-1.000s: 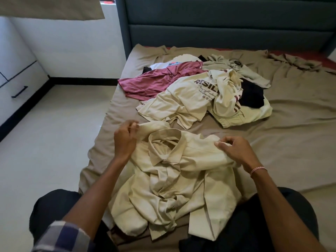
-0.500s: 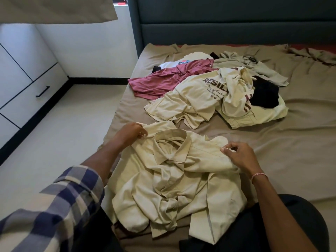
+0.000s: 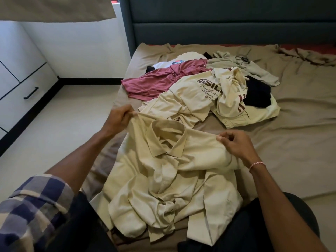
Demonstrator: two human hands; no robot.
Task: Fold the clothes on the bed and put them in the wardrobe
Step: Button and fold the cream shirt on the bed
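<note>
shirt pinched at both shoulders

the left hand [image 3: 118,119] and right hand [image 3: 234,144] each hold a pinching grip on the shirt [image 3: 174,171], which lies crumpled on the bed [image 3: 291,142]. the bunched lower half, seemingly twisted, could drag and crease if lifted unevenly.

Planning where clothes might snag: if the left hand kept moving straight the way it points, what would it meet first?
Probably the cream printed T-shirt just beyond the left hand; depth is unclear.
</note>
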